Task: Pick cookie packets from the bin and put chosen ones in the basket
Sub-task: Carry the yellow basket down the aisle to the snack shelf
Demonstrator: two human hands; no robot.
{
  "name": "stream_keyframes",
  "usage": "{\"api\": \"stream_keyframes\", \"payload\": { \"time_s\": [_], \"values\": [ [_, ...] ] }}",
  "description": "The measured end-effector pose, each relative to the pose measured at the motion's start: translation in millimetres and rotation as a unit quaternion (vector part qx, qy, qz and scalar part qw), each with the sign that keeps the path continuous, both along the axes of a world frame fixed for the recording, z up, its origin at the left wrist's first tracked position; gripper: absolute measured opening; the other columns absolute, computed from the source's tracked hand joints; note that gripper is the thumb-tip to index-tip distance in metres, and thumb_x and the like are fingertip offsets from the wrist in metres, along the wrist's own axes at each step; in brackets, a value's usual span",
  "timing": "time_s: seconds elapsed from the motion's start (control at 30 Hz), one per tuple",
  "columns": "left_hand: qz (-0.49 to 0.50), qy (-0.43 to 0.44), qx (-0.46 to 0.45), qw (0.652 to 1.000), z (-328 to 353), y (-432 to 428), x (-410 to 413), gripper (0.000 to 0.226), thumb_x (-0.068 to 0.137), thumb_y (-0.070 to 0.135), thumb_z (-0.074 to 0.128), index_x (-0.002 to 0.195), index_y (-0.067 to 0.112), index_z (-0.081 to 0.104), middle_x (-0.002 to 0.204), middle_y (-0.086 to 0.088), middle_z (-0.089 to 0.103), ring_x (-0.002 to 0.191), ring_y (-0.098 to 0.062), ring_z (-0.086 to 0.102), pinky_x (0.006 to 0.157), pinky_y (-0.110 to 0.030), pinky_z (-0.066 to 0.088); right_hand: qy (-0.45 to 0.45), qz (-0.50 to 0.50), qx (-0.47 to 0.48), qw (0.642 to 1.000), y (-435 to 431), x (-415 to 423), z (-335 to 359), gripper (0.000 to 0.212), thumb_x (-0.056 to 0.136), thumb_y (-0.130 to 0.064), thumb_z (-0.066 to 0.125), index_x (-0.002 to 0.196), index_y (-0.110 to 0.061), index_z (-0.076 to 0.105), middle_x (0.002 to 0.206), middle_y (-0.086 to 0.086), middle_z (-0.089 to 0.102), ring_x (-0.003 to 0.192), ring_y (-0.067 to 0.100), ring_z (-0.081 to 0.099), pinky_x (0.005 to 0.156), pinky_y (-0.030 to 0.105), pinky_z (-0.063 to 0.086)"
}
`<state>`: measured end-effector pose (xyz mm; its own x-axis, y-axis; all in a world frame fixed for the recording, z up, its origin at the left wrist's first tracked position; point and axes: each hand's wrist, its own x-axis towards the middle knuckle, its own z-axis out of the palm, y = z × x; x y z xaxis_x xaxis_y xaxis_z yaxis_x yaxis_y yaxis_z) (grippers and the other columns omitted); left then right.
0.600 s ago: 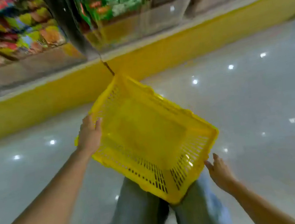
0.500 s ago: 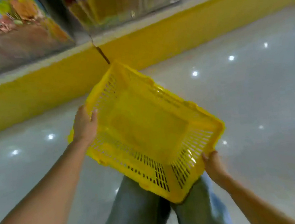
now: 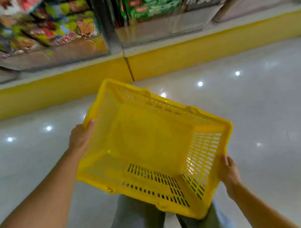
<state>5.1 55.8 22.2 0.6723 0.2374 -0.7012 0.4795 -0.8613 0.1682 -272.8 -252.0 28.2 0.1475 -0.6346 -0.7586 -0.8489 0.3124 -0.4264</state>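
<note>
The left hand (image 3: 81,136) is found grasping the left side wall of the yellow perforated plastic basket (image 3: 151,187). Its thumb is laid over the rim, and the remaining fingers are hidden behind the wall. The right hand (image 3: 228,172) is found gripping the near right corner, fingers curled against the outer wall. Neither hand is free.

The basket is held between both hands, above the grey-trousered legs (image 3: 137,227) and over the glossy white floor (image 3: 269,118). Nothing is seen inside it. Its long axis runs diagonally, from far left to near right.

The colourful cookie packets (image 3: 50,31), much blurred, are seen heaped in a clear-fronted bin (image 3: 62,54) set above a yellow plinth (image 3: 177,57). They lie ahead of the hands, upward and to the left, well apart from the basket. The left hand is judged the nearer.

Picking is judged not yet begun. One hand must be released, or the basket set down, before a packet can be taken. If the left is freed, a tipping risk is noted at the single corner grip.
</note>
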Motion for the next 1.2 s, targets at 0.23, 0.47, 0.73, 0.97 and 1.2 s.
{"api": "stream_keyframes", "payload": {
  "time_s": [0.23,0.47,0.73,0.97,1.2],
  "values": [
    [0.113,-0.106,-0.038,0.987,142.7,64.4,-51.6,0.073,0.082,0.063,0.038,0.120,0.004,0.058,0.123,-0.028,0.056,0.116,-0.045,0.049,0.095,-0.044,0.037,-0.089,0.123,-0.018,0.988,-23.2,63.8,117.6,0.039,0.100,-0.019,0.036,0.105,0.013,0.057,0.085,0.026,0.061,0.065,0.012,0.052,0.057,0.025,0.045],
    [0.296,-0.290,-0.051,0.909,269.1,116.2,-130.4,0.067,0.080,0.059,0.033,0.095,0.002,0.065,0.089,-0.026,0.063,0.093,-0.041,0.058,0.078,-0.044,0.042,-0.141,0.317,-0.103,0.932,6.5,151.2,225.0,0.041,0.100,-0.028,0.033,0.083,0.003,0.053,0.079,0.025,0.057,0.080,0.031,0.052,0.068,0.039,0.038],
    [0.473,-0.365,-0.013,0.802,353.2,198.5,-234.1,0.042,0.096,0.038,0.045,0.104,0.001,0.063,0.099,-0.029,0.062,0.091,-0.032,0.057,0.076,-0.039,0.037,-0.213,0.491,-0.129,0.835,131.5,202.8,312.2,0.052,0.100,-0.042,0.028,0.108,0.002,0.053,0.105,0.032,0.056,0.098,0.041,0.054,0.069,0.035,0.030],
    [0.567,-0.393,0.026,0.724,400.8,272.1,-293.0,0.038,0.097,0.040,0.039,0.089,0.010,0.060,0.072,-0.012,0.051,0.071,-0.007,0.051,0.068,-0.031,0.031,-0.320,0.591,-0.164,0.722,269.4,254.4,362.7,0.049,0.100,-0.031,0.033,0.104,0.011,0.058,0.103,0.035,0.060,0.097,0.044,0.057,0.066,0.040,0.034],
    [0.641,-0.429,0.067,0.633,428.1,352.2,-290.1,0.049,0.097,0.041,0.039,0.091,-0.003,0.061,0.090,-0.030,0.060,0.093,-0.040,0.058,0.071,-0.040,0.037,-0.370,0.660,-0.117,0.643,421.5,327.5,405.0,0.052,0.099,-0.040,0.032,0.101,0.004,0.059,0.102,0.027,0.061,0.099,0.038,0.055,0.071,0.036,0.032]
  ]
}}
